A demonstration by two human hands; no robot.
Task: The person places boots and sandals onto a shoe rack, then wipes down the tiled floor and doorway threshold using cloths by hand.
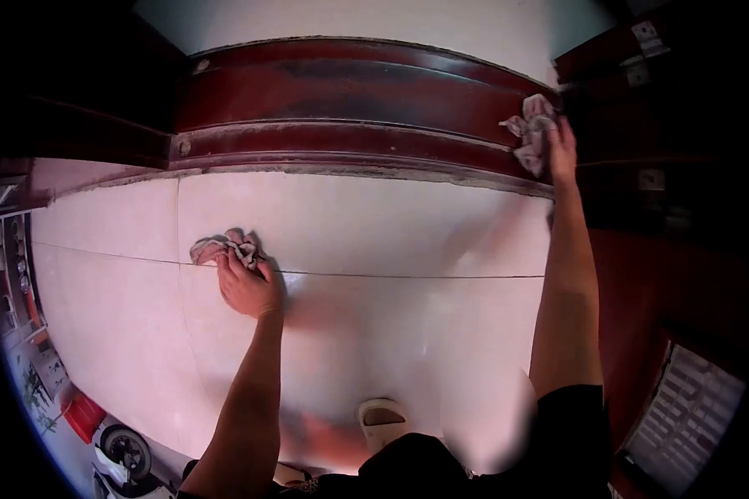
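Note:
On the pale floor tiles, my left hand (248,289) presses a crumpled pinkish-grey cloth (225,244) beside a tile seam, its fingers over the cloth's lower edge. Farther off to the right, my right hand (562,150) holds a second crumpled cloth (534,133) against the right end of the dark red threshold (333,96). That cloth covers part of the threshold's corner near the dark door frame.
Glossy tiled floor (366,224) lies before the threshold, with paler floor beyond it. A light slipper (381,412) shows at the bottom. Dark red door panels with metal hinges (651,179) stand right. A red container (83,417) and a wheel (126,452) are lower left.

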